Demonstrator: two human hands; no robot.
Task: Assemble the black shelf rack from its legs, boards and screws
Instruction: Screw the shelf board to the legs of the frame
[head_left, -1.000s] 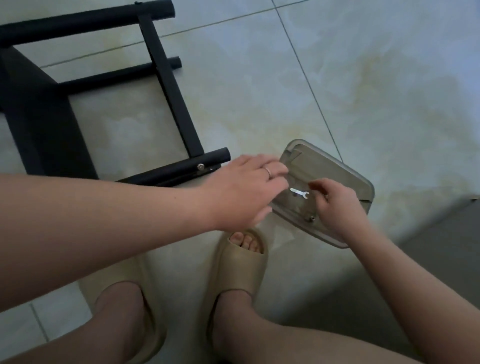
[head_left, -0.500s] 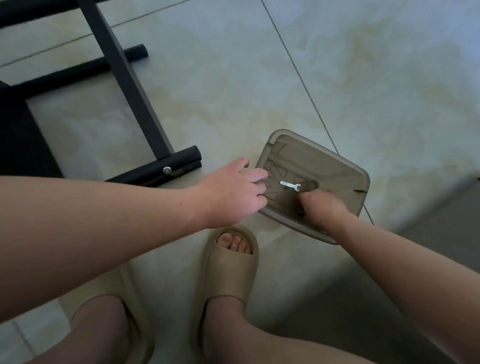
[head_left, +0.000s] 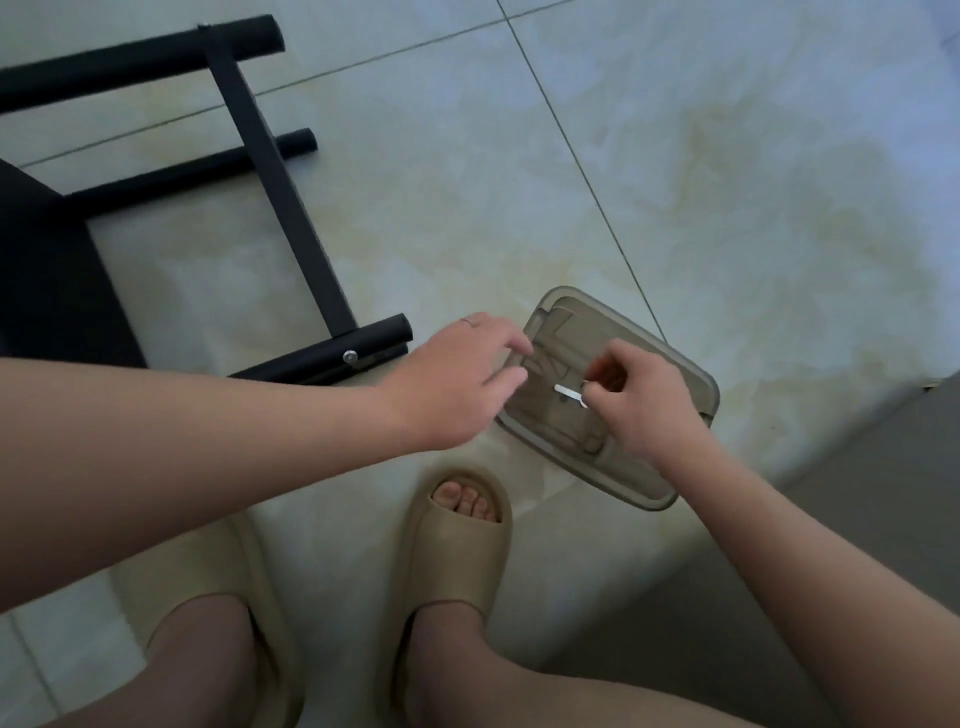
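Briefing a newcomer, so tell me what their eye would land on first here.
First, the right hand pinching a small silver wrench over the translucent tray on the floor, centre right. The open left hand reaches to the tray's left edge. Upper left lies the black rack frame, a silver screw showing on it.

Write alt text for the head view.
A person's right hand pinches a small silver wrench over a translucent plastic tray on the tiled floor, while the left hand reaches toward the tray's edge with fingers relaxed. A partly built black rack frame lies at upper left; beige slides show below.
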